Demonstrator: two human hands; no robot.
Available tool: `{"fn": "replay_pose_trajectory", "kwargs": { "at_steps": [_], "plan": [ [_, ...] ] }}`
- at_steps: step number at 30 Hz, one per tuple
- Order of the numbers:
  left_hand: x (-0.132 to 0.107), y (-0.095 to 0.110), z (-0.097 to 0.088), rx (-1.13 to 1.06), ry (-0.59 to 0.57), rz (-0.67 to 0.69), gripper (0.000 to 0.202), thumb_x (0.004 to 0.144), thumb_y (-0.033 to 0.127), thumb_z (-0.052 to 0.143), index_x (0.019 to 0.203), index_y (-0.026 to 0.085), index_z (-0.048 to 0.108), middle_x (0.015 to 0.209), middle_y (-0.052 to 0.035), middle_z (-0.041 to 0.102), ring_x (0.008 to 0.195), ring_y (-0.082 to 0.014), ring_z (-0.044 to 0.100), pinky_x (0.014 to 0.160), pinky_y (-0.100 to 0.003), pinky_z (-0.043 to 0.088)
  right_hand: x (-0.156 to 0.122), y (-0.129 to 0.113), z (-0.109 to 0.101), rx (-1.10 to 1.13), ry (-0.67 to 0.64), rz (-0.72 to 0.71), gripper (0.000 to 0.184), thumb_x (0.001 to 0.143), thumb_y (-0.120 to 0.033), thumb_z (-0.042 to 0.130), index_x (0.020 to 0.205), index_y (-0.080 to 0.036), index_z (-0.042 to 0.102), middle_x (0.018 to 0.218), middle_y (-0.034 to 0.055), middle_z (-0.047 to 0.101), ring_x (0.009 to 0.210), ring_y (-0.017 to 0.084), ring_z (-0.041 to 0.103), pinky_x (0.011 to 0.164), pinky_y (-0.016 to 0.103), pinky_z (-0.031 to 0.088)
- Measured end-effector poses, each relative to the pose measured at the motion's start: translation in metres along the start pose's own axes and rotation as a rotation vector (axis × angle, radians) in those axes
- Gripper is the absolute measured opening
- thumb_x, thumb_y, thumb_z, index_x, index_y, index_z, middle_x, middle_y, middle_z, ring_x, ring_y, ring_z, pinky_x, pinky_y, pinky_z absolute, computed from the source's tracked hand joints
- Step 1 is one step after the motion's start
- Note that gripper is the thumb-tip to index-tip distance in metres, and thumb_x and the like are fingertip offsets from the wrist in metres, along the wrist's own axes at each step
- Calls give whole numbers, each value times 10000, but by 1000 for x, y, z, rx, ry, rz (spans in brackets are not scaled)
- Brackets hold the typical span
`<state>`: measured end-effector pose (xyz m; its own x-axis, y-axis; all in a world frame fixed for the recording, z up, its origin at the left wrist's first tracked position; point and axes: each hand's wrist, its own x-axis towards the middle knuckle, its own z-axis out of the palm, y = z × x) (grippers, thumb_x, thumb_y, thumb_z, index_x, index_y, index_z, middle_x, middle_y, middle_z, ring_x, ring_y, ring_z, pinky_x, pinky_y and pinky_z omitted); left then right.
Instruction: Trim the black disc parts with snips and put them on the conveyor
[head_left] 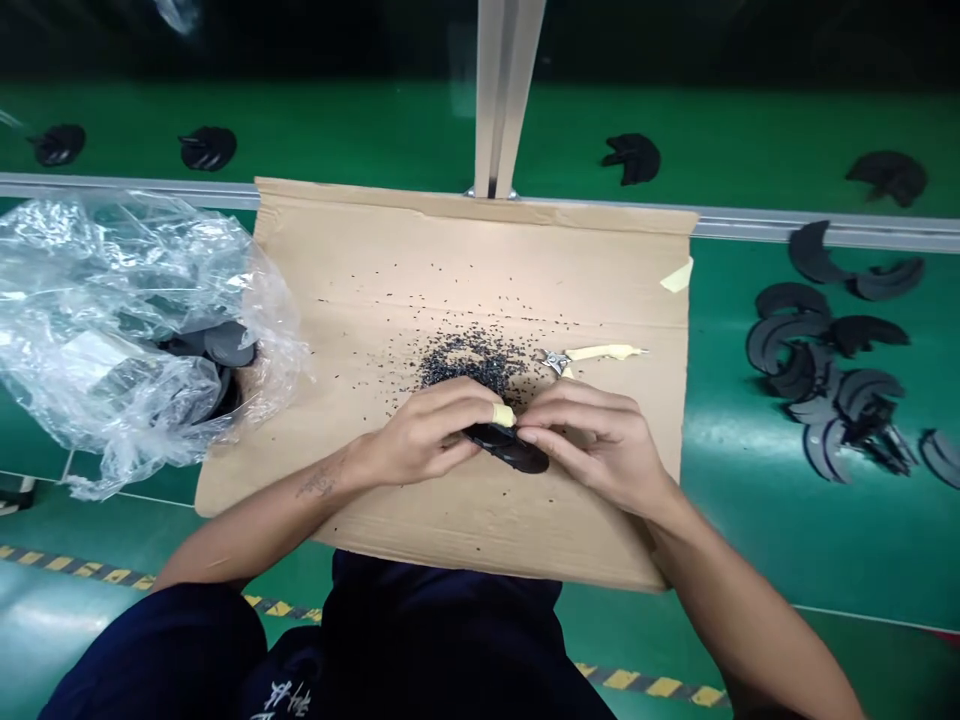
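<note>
A dark, smooth plastic part with a rounded end is gripped by my left hand, low over the cardboard. Yellow tape wraps one of that hand's fingertips. Thumb and fingers of my right hand are pinched together at the part's upper right edge; whether anything small is between them is hidden. Just beyond both hands lies a heap of tiny black bits, scattered more thinly outward. Nippers with pale yellow handles rest on the cardboard beyond my right hand.
The cardboard sheet covers the middle of the green table. A clear plastic bag holding dark parts sits at left. Several black curved parts are piled at right. A metal post rises at the back edge.
</note>
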<state>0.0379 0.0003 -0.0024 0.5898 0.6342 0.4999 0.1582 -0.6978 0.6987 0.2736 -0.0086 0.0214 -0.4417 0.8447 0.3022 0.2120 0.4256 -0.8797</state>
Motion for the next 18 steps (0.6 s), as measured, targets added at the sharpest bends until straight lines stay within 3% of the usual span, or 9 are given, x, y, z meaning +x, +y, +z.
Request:
{"fn": "replay_pose_trajectory", "kwargs": {
  "at_steps": [4, 7, 10, 14, 18],
  "plan": [
    [9, 10, -1, 151, -76, 9, 159, 1033, 198, 478, 1155, 167, 574, 1032, -104, 689, 954, -195, 652, 828, -332, 571, 1, -4, 0, -58, -16, -56, 81, 968, -148, 630, 930, -214, 656, 831, 43, 664, 769, 163, 629, 678, 305, 526],
    [20, 18, -6, 191, -171, 12, 373, 1081, 491, 386, 1129, 162, 557, 956, -91, 668, 856, -189, 599, 787, -329, 537, 3, -7, -2, -103, -7, -115, 115, 977, -120, 577, 935, -224, 604, 815, 37, 621, 734, 158, 591, 645, 294, 494],
    [36, 16, -22, 209, -245, 30, 449, 1099, 518, 274, 1117, 182, 570, 898, -59, 657, 821, -171, 572, 784, -306, 508, 4, -4, -8, -138, 101, -130, 178, 989, -118, 524, 859, -240, 526, 759, 14, 556, 674, 146, 534, 594, 274, 447],
    [69, -13, -75, 414, -218, -126, 365, 1105, 418, 331, 1133, 209, 629, 1049, -71, 687, 995, -203, 590, 888, -341, 505, 2, 3, -15, -155, 212, -72, 221, 1011, -150, 464, 812, -247, 467, 711, -16, 498, 621, 132, 480, 561, 253, 407],
    [112, -75, -138, 738, -82, -402, 335, 1043, 340, 461, 1299, 178, 606, 1274, -121, 667, 1175, -270, 578, 1078, -455, 461, -1, 8, -16, -194, 221, -48, 275, 1013, -180, 456, 749, -246, 422, 662, -27, 469, 581, 129, 452, 540, 258, 366]
  ]
}}
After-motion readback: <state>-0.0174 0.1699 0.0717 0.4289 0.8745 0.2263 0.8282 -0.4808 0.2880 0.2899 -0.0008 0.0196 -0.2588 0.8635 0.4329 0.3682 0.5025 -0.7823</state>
